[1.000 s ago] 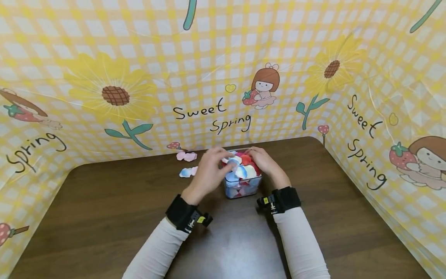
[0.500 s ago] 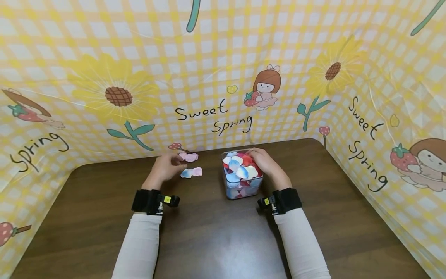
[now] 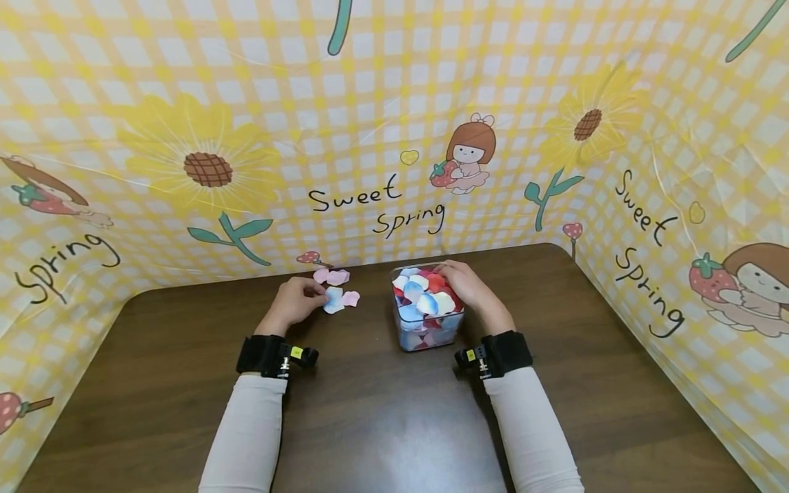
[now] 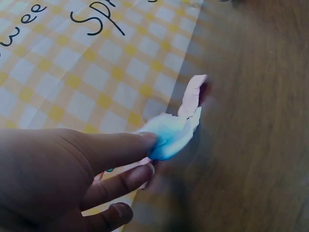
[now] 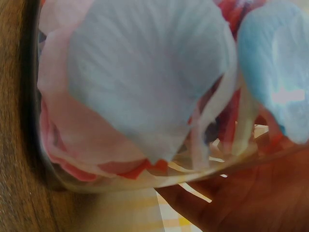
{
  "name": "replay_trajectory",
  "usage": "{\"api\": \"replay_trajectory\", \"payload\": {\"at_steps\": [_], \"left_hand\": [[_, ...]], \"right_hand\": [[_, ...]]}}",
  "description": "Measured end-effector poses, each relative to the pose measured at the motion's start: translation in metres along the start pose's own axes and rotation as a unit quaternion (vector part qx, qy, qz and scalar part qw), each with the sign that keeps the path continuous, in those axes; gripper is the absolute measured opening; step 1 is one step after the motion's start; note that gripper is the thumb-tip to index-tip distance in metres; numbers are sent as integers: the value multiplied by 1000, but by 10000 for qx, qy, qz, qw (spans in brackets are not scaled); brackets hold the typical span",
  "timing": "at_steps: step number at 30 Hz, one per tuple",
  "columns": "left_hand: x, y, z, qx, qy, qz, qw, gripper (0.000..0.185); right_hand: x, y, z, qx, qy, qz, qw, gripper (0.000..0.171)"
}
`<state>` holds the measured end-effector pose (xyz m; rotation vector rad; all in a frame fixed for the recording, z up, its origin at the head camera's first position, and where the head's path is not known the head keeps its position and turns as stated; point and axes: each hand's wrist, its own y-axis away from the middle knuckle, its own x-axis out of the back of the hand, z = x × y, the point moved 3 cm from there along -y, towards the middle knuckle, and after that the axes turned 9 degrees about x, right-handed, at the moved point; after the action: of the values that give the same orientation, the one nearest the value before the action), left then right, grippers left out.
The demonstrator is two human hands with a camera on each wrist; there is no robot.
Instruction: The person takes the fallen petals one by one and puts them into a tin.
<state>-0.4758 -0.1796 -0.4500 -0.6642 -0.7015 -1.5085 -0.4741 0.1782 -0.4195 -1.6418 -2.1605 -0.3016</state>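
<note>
Left hand (image 3: 294, 301) has crossed from the clear box (image 3: 428, 322) to the tabletop (image 3: 382, 411); fingers pinch a blue-white petal (image 3: 333, 299) beside pink petals (image 3: 332, 276). Right hand (image 3: 470, 287) cups the petal-filled box.

A dark brown wooden worktop (image 3: 382, 424) carries everything, its grain running left to right and a pale sheen near the front edge. A yellow-and-white checked backdrop (image 3: 382, 89) wraps around its far and side edges. It is printed with sunflowers (image 3: 206, 168), a cartoon girl holding a strawberry (image 3: 465, 154) and the words "Sweet Spring" (image 3: 376, 202) in black script. More of the same print runs along the right-hand wall (image 3: 709, 226).
</note>
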Motion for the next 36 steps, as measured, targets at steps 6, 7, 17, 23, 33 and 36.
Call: {"api": "replay_trajectory", "payload": {"at_steps": [6,7,17,23,33,36], "left_hand": [[9,4,11,-75,59,410,9991,22],[11,5,13,-70,67,487,9988,22],[22,21,55,-733,257,1236,9893,20],[2,52,133,-2563,-298,2151,9419,13],[-56,76,180,-3602,-1788,1618,9012,22],[-38,70,172,-3397,-1266,1610,9180,23]], "right_hand": [[0,-1,1,43,-22,7,10000,43],[-1,-1,1,48,-34,10,10000,43],[-1,0,2,-27,-91,6,10000,42],[0,0,1,36,-35,29,10000,42],[1,-1,3,194,-86,-45,9998,43],[2,-1,3,141,3,-8,9999,43]]}}
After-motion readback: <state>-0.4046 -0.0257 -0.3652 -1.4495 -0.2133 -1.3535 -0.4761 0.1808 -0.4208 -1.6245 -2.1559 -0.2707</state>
